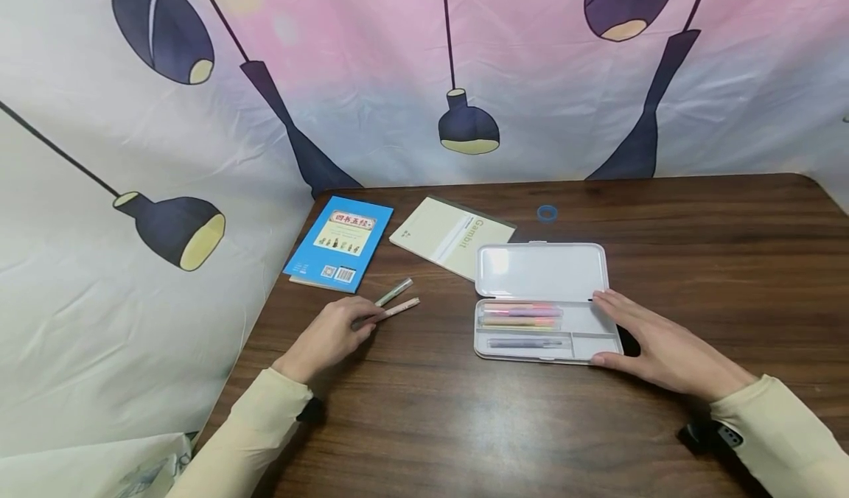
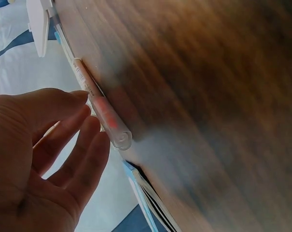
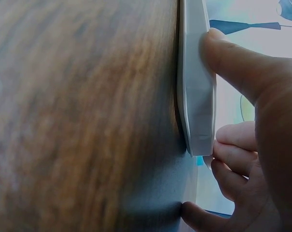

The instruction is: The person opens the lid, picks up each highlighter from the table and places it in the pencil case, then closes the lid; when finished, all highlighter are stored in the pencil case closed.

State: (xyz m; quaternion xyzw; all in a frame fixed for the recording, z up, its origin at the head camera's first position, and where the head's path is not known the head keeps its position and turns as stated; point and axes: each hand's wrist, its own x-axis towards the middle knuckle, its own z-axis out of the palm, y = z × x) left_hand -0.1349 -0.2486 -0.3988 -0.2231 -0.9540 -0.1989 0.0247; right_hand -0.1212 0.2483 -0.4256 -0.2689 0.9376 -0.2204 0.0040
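My left hand (image 1: pixel 337 336) pinches a pale pink pen (image 1: pixel 396 309) low over the table, thumb on one side and fingertips on the other. Its clear end and a reddish part inside show in the left wrist view. Beside it lies a greenish pen (image 1: pixel 394 292), partly hidden by the hand. An open white pencil case (image 1: pixel 593 347) sits further right, its lid (image 1: pixel 540 271) folded back. Inside are several coloured pens (image 1: pixel 520 315) and a grey pen (image 1: pixel 525 343). My right hand (image 1: pixel 663 343) holds the case's right end, thumb at the near edge and fingers at the far side.
A blue book (image 1: pixel 368 244) lies at the table's back left. Beside it a cream notebook (image 1: pixel 424 233) reaches behind the case lid. A blue ring (image 1: pixel 547 213) lies near the back edge. A printed cloth (image 1: pixel 391 78) hangs behind the wooden table (image 1: pixel 424 424).
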